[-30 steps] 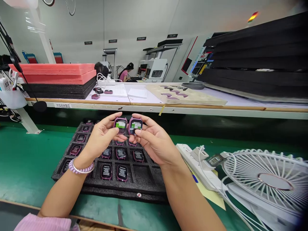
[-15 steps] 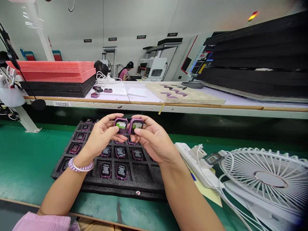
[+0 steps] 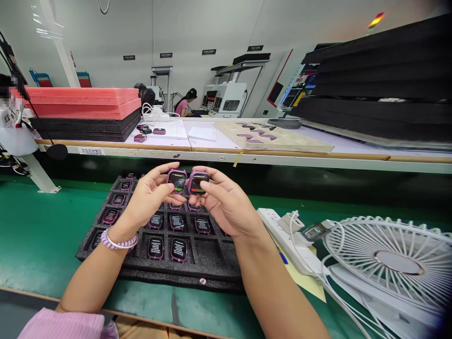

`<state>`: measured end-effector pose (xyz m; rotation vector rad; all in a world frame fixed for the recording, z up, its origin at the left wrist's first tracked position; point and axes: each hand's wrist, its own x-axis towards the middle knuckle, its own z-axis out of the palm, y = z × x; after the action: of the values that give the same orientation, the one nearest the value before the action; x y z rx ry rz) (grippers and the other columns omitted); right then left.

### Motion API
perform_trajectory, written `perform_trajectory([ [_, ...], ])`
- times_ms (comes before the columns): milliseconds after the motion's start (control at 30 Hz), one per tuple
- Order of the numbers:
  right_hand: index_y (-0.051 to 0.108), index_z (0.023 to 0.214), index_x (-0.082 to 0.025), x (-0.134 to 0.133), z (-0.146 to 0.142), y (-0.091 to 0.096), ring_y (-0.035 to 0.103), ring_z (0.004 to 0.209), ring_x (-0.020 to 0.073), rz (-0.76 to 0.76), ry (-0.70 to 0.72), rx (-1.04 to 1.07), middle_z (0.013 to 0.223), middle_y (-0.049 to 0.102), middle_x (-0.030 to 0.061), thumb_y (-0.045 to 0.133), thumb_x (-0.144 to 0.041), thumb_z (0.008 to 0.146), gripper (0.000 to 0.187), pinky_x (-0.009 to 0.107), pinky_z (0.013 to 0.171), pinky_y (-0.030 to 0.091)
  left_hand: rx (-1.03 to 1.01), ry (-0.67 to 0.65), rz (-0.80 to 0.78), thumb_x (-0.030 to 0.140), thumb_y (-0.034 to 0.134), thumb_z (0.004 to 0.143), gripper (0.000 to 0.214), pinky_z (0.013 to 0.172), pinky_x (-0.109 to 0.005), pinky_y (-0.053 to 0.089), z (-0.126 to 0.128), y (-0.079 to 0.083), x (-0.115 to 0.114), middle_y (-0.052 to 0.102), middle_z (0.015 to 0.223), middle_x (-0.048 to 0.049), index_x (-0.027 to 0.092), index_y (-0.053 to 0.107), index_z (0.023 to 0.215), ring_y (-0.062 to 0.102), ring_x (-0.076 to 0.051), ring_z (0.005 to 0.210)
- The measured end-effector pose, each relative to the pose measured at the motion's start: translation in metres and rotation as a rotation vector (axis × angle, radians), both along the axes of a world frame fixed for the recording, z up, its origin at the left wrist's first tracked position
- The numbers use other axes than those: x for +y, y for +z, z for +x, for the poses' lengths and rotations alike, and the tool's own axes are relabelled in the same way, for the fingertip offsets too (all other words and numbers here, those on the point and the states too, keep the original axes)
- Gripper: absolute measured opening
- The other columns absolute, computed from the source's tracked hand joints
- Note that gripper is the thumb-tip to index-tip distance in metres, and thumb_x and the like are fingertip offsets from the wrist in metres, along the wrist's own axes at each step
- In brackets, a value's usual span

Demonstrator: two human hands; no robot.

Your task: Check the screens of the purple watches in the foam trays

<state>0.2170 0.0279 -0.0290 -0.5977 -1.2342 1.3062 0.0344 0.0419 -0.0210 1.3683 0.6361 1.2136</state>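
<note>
My left hand grips a purple smartwatch body with its screen lit, thumb resting below the screen. My right hand grips a second purple smartwatch body right beside the first, thumb on its screen. Both are held side by side above a black foam tray on the green mat. The tray's pockets hold several more purple watch bodies, and some pockets near the right are bare.
A white power strip with plugs and a white fan lie at my right. Beyond the mat a long shelf carries stacked red and black foam, papers and a beige tray. People sit at machines far back.
The two watch screens have changed from a bright green-and-white display to a darker one with red and green marks. My hands have barely moved.
</note>
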Motion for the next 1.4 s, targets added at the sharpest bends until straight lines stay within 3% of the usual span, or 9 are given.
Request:
perform_trajectory([
  [200, 0.061, 0.121, -0.020, 0.009, 0.004, -0.006, 0.069, 0.073, 0.0202, -0.013, -0.006, 0.000, 0.100, 0.071, 0.0063, 0.081, -0.045, 0.082, 0.050, 0.032, 0.068, 0.057, -0.004, 0.007, 0.006, 0.021, 0.066, 0.076, 0.064, 0.067, -0.023, 0.063, -0.003, -0.003, 0.008, 0.071, 0.097, -0.0031, 0.018, 0.052, 0.138, 0.074, -0.014, 0.069],
  [400, 0.062, 0.119, -0.022, 0.015, 0.010, -0.007, 0.072, 0.077, 0.0222, -0.022, -0.025, -0.001, 0.102, 0.072, 0.0061, 0.084, -0.042, 0.080, 0.049, 0.033, 0.070, 0.059, 0.009, 0.035, 0.024, 0.019, 0.068, 0.075, 0.065, 0.075, -0.024, 0.063, -0.006, -0.007, 0.015, 0.069, 0.106, -0.0040, 0.020, 0.052, 0.138, 0.073, -0.013, 0.075],
  [600, 0.063, 0.114, -0.021, 0.014, 0.012, -0.005, 0.072, 0.076, 0.0208, -0.012, -0.042, 0.019, 0.098, 0.073, 0.0053, 0.082, -0.034, 0.078, 0.043, 0.031, 0.070, 0.060, -0.004, 0.135, 0.076, 0.016, 0.074, 0.070, 0.069, 0.071, -0.020, 0.060, -0.007, -0.006, 0.018, 0.066, 0.102, -0.0018, 0.019, 0.052, 0.135, 0.070, -0.010, 0.071],
  [833, 0.060, 0.121, -0.022, 0.012, 0.011, -0.005, 0.073, 0.082, 0.0221, 0.023, -0.065, -0.057, 0.107, 0.071, 0.0050, 0.085, -0.027, 0.070, 0.057, 0.034, 0.076, 0.062, -0.022, 0.207, 0.120, 0.015, 0.074, 0.068, 0.062, 0.065, -0.019, 0.058, -0.007, -0.001, 0.014, 0.065, 0.093, 0.0007, 0.020, 0.054, 0.127, 0.065, -0.008, 0.066],
  [1400, 0.058, 0.122, -0.021, 0.009, 0.008, -0.005, 0.072, 0.080, 0.0201, 0.029, -0.019, -0.037, 0.110, 0.071, 0.0065, 0.082, -0.027, 0.074, 0.053, 0.031, 0.075, 0.060, -0.001, 0.180, 0.158, 0.018, 0.076, 0.070, 0.058, 0.065, -0.019, 0.059, -0.005, -0.001, 0.011, 0.066, 0.097, -0.0008, 0.020, 0.053, 0.124, 0.065, -0.008, 0.066],
])
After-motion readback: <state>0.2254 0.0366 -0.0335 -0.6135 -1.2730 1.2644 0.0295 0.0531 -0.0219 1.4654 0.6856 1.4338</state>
